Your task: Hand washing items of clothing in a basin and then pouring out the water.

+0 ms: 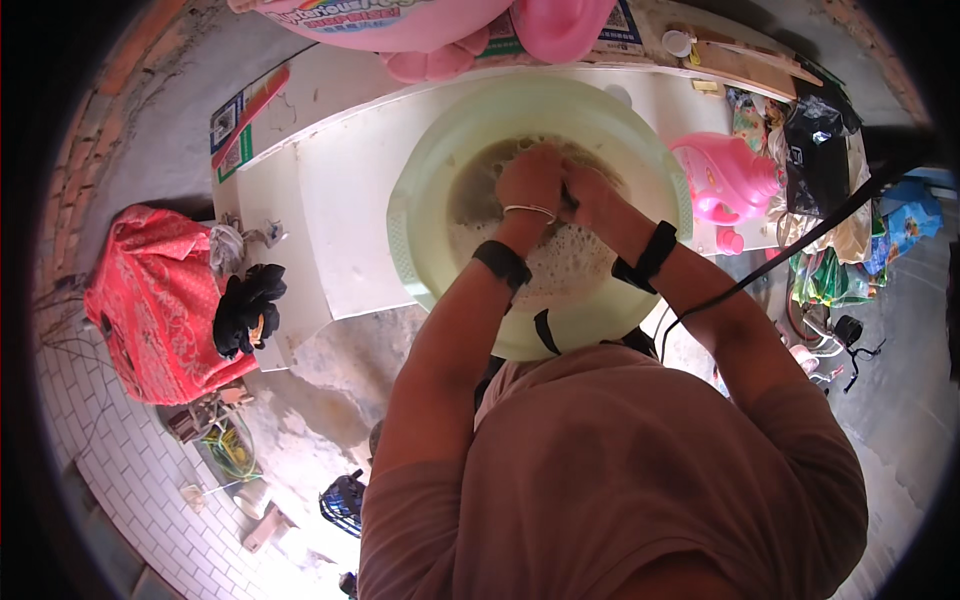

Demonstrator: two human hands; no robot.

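A large pale green plastic basin [420,187] stands before me, holding murky, sudsy water [555,262]. Over the water my left hand [530,180] and my right hand [592,196] meet, knuckles close together. Both are curled around a small dark item [568,201], perhaps wet cloth, mostly hidden by the fingers. A thin bangle circles my left wrist, and black bands sit on both forearms near the wrists. A dark strip [546,331] lies against the basin's near inner wall.
A pink detergent jug [724,178] and a pink cap [729,240] are right of the basin. Pink plastic containers [405,22] stand behind it. Plastic bags [817,150] crowd the far right. A red patterned cloth [161,307] and a black bag [247,311] are at left. A black cable crosses my right forearm.
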